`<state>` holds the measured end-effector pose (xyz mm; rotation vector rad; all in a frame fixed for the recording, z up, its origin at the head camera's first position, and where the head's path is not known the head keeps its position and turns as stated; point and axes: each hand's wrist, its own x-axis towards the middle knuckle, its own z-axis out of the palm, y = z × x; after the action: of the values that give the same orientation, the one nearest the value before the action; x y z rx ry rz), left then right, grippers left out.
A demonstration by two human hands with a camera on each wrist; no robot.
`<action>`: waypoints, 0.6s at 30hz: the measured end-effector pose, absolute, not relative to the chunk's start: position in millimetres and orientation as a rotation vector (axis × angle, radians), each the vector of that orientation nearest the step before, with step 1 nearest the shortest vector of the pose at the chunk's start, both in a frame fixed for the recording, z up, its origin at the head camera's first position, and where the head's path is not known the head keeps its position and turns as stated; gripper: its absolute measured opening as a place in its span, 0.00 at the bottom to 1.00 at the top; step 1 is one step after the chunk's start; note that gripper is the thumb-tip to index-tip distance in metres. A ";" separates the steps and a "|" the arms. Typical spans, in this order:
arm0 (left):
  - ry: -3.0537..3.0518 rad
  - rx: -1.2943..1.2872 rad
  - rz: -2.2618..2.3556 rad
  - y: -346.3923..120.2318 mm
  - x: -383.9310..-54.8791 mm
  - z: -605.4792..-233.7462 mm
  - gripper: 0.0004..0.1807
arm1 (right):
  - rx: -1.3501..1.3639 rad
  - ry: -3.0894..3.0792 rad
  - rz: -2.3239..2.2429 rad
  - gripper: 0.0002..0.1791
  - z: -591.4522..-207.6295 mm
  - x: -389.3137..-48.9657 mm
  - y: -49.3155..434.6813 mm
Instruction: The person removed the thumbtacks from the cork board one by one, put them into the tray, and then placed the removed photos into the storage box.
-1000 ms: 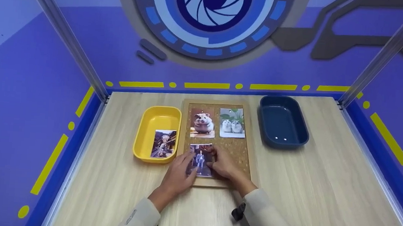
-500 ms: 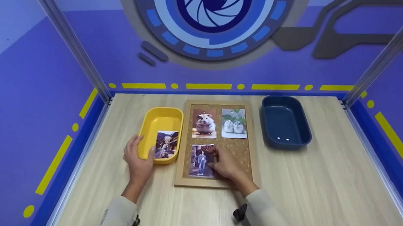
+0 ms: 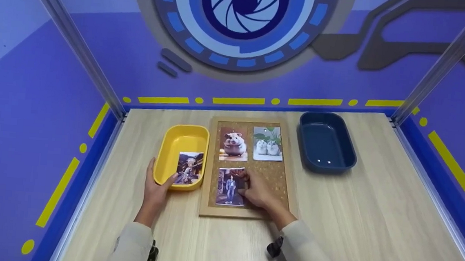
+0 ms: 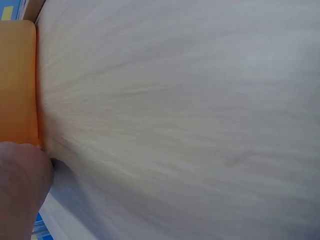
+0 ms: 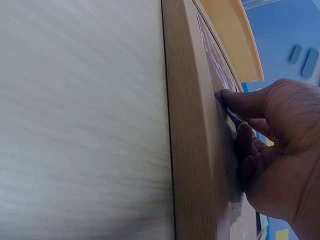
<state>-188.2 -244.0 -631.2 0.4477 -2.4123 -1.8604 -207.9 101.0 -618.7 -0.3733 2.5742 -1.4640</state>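
Observation:
In the head view my right hand (image 3: pixel 257 190) pinches the right edge of a photo (image 3: pixel 228 191) of a standing person at the lower left of a cork board (image 3: pixel 273 173). The right wrist view shows the thumb and fingers (image 5: pixel 239 102) at that edge. My left hand (image 3: pixel 155 192) grips the near left corner of a yellow tray (image 3: pixel 175 145), thumb over the rim and fingers along the outer side. Inside the tray lies another photo (image 3: pixel 190 168). Near the tray's wall (image 4: pixel 17 85), only part of the left hand shows in its wrist view.
Two hamster photos, one brown and white (image 3: pixel 233 145) and one of a grey pair (image 3: pixel 268 144), hang on the board's upper half. A dark blue tray (image 3: pixel 326 143) with two small shiny bits stands right of the board. Walls enclose the table.
My left hand has left the photo on the board and moved left to the yellow tray, where it now grips the corner. The right hand has stayed at the photo's right edge.

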 end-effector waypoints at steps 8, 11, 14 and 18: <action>-2.427 0.435 -1.900 -254.6 -187.3 -628.8 0.55 | -0.372 2.535 -1.478 0.22 -620.3 -210.8 96.6; -2.464 0.442 -1.893 -255.1 -188.1 -627.4 0.55 | -0.391 2.548 -1.487 0.22 -620.2 -211.0 97.2; -2.498 0.451 -1.892 -253.6 -188.5 -628.1 0.54 | -0.400 2.561 -1.481 0.22 -619.4 -210.5 99.5; -2.511 0.459 -1.879 -249.6 -190.0 -631.5 0.53 | -0.397 2.575 -1.468 0.22 -618.7 -210.8 103.7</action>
<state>-190.0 -249.6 -631.5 0.4594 -2.5114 -1.8793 -210.8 103.7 -618.7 -0.3971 2.5755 -1.4680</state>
